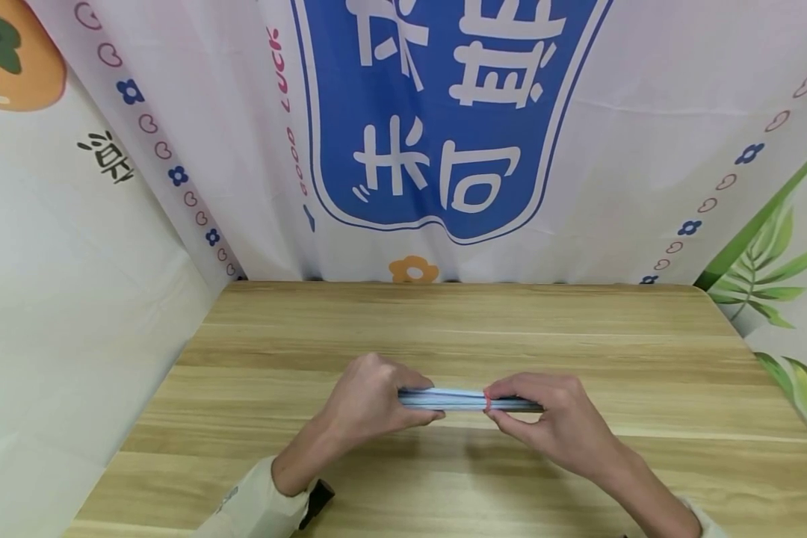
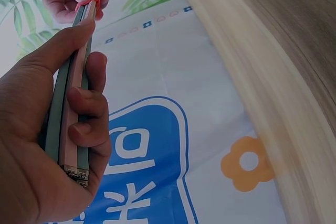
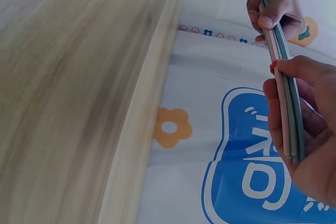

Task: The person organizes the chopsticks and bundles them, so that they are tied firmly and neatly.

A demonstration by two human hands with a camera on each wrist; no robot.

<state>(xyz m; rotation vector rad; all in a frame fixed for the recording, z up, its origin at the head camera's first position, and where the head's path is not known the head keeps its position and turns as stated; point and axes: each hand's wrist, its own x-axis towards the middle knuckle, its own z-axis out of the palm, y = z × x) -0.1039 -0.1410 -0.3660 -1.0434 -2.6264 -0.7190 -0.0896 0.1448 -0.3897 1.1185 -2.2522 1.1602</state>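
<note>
A bundle of pink and green-blue chopsticks (image 1: 450, 400) lies level between both hands, above the table. Around it, toward its right end, runs a red elastic band (image 1: 488, 399). My left hand (image 1: 368, 397) grips the left part of the bundle, fingers curled round it, thumb along the sticks. The square, patterned ends (image 2: 77, 173) rest by the palm in the left wrist view. With thumb and fingers, my right hand (image 1: 560, 420) holds the bundle at the band. In the right wrist view, the thinner rounded ends (image 3: 292, 156) point into that palm.
The wood-grain table (image 1: 296, 329) spreads beneath both hands. A printed cloth (image 1: 632, 164) with a blue sign pattern hangs behind the far edge, and more cloth covers the left and right sides. A black piece (image 1: 317, 502) sits at the left sleeve cuff.
</note>
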